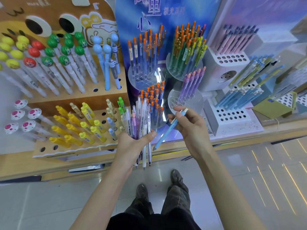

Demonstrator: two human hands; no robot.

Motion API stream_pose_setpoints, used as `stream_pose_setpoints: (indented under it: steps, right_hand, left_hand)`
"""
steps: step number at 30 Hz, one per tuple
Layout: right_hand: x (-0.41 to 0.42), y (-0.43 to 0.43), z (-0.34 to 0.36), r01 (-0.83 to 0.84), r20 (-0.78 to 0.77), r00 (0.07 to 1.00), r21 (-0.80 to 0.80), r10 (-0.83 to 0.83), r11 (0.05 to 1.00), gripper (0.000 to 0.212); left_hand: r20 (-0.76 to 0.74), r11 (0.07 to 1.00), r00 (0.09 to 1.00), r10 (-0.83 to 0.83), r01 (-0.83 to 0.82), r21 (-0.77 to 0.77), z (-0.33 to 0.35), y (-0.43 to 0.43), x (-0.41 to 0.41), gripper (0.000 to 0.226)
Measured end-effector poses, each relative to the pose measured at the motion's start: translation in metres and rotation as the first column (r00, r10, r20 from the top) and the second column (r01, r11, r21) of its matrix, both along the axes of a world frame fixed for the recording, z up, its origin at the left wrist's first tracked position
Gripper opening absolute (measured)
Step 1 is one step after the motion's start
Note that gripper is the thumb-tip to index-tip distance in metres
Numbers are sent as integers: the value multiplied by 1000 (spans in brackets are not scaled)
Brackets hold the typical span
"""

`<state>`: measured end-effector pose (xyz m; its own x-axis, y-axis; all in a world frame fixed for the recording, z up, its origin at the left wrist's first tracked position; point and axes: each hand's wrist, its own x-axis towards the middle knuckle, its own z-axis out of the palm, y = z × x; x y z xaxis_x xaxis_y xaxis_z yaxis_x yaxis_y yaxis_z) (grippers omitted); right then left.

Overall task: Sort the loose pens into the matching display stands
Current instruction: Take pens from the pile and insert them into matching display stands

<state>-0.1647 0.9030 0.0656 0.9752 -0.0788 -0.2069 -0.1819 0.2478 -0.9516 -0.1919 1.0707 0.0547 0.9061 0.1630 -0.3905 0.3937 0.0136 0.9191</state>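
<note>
Front edge of the pale wooden worktop (249, 135), frame centre: left hand (132, 145) has its grip wrapped tight round a bundle of clear, lilac and white plastic pens (140, 113). Thumb lies across the front, clicker ends up at 12 o'clock, tips sticking out below the fist at 6.

Right hand (192, 130) is at 3 o'clock from the left, not touching it. Its grip is a pinch: thumb and fingers on one light blue plastic pen with a white clip (166, 131), held near the top end. Pen is tilted, top at 1 o'clock, tip at 7, and the tip hangs in the gap between the hands, near the left thumb.

Stands:
- Clear round acrylic stand (197, 103), just beyond the right fingers at 12 o'clock, carries lilac pens with peach tops (191, 83) in its back holes.
- White block stand with rows of round holes (232, 117), at 2 o'clock from the right hand, carries light blue pens (239, 97) that look like the held one.
- Stepped wooden stand (49, 151), at 9 o'clock from the left hand, carries yellow plastic pens (74, 123).
- Orange-topped pens (149, 52) stand on the blue backboard display at 12 o'clock.

Grey tiled floor (49, 205) at 6 o'clock.
</note>
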Motion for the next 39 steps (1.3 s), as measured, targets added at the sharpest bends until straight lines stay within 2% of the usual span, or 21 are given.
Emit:
stream_pose_setpoints:
  steps: [2, 4, 8, 12, 14, 17, 19, 21, 30, 34, 38, 39]
  right_hand:
    - [-1, -1, 1, 28, 17, 1000, -105, -26, 994, 13]
    - [-1, -4, 5, 66, 47, 997, -204, -58, 977, 13]
    - [3, -20, 10, 146, 69, 989, -263, -133, 954, 13]
    - [7, -50, 15, 233, 125, 971, -337, -202, 912, 12]
    - [11, -72, 18, 274, 163, 961, -436, -224, 857, 14]
    - [21, -111, 20, 361, 226, 932, -541, -283, 760, 14]
    - [30, -139, 19, 406, 276, 914, -606, -298, 684, 10]
    - [39, -160, 14, 442, 312, 897, -643, -313, 625, 16]
    - [69, -204, -26, 407, 395, 908, -749, -140, 523, 18]
    - [73, -209, -38, 436, 459, 886, -772, -68, 462, 24]
    - [82, -204, -41, 446, 483, 874, -837, 46, 317, 24]
    - [83, -203, -43, 426, 462, 885, -851, 56, 307, 26]
  left_hand:
    - [-18, 1000, 1000, -19, 19, -9, 0, -2, 0, 47]
    - [-25, 999, 999, -45, 44, -16, 4, -5, 1, 42]
    - [-16, 998, 998, -68, 68, -14, 16, -20, 6, 30]
    - [-2, 996, 997, -80, 80, -30, 26, -50, 17, 49]
    - [0, 996, 996, -85, 85, -33, 30, -69, 25, 48]
    - [14, 995, 996, -83, 83, -51, 35, -98, 34, 25]
    - [19, 993, 995, -95, 96, -75, 38, -118, 39, 27]
    - [32, 992, 996, -83, 85, -92, 39, -133, 43, 25]
    - [19, 997, 1000, 18, -17, -81, 30, -182, 57, 26]
    - [15, 998, 999, 37, -36, -59, 27, -191, 57, 24]
    - [-7, 997, 999, 53, -54, -51, 26, -197, 57, 26]
    - [-12, 997, 998, 54, -55, -48, 26, -199, 57, 26]
